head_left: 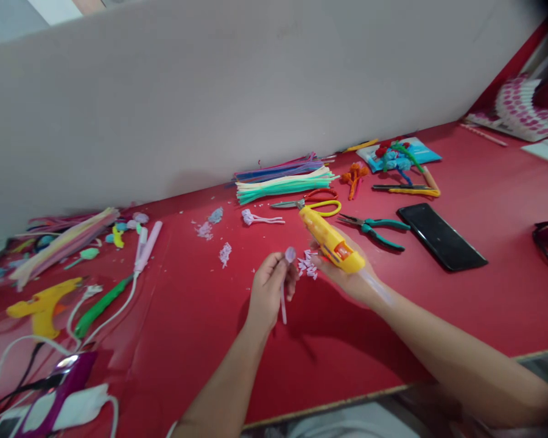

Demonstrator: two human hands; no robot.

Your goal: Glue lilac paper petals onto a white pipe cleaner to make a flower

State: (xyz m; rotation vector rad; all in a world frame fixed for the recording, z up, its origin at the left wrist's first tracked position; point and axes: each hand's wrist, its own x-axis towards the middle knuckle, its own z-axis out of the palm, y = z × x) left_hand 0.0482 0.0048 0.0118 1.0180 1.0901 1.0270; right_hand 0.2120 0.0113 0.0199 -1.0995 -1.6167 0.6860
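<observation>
My left hand (270, 280) pinches a thin lilac stem with a small round head (290, 255), which looks like a piece made of pipe cleaner. The stem hangs down below my fingers. In my right hand (347, 277) is a yellow glue gun (331, 240), its fingers wrapped round it and a clear glue stick (377, 287) poking out of the back. The gun's nozzle points up and away, apart from the lilac piece. Between my hands lies a small heap of lilac snippets (307, 265) on the red table (201, 359).
Behind my hands lie scissors (326, 208), a lilac pipe-cleaner piece (260, 218) and bundled pipe cleaners (283, 184). Teal-handled pliers (383, 225) and a black phone (441, 236) are at right. A second yellow glue gun (45, 307), a green-handled tool (101, 309) and cables lie at left.
</observation>
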